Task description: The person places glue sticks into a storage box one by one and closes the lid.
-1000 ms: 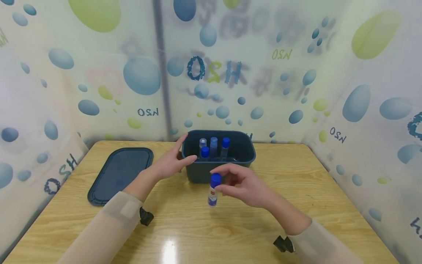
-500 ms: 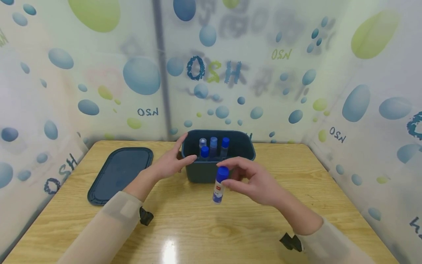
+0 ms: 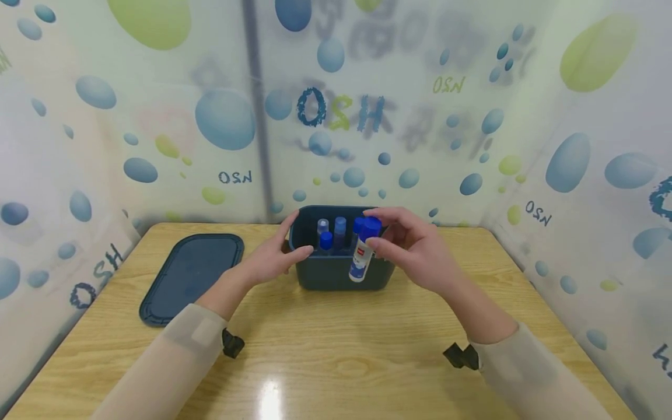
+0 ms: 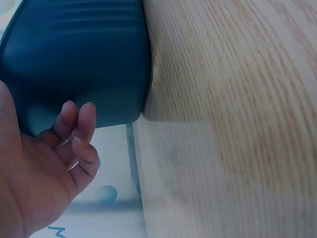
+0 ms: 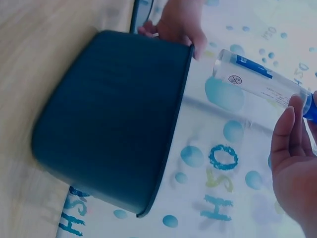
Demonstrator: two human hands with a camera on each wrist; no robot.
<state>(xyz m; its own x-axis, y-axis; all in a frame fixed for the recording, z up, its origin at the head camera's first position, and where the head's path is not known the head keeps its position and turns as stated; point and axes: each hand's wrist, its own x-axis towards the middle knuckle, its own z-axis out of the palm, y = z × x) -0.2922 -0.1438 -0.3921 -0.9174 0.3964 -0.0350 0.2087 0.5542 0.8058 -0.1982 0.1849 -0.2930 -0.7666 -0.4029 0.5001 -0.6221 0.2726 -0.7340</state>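
In the head view my right hand (image 3: 415, 251) pinches a glue stick (image 3: 361, 261) by its blue cap. The stick tilts, held up at the front of a dark blue plastic bin (image 3: 320, 274), its cap at rim height. The right wrist view shows its clear-ended tube (image 5: 257, 77) beyond the bin's rim, apart from it. My left hand (image 3: 270, 259) rests at the bin's left end, thumb over the front rim and index finger along the end. Its other fingers (image 4: 81, 163) bend loosely outside the wall. Several blue-capped sticks (image 3: 340, 227) stand inside the bin.
A dark blue lid (image 3: 196, 274) lies flat on the wooden table (image 3: 315, 361), left of the bin. Behind the table hangs a patterned curtain (image 3: 226, 58) with blue and green spots, close to the bin's back.
My right hand has lifted the glue stick up and slightly right, from low in front of the bin to the height of its rim. The left hand has stayed at the bin.
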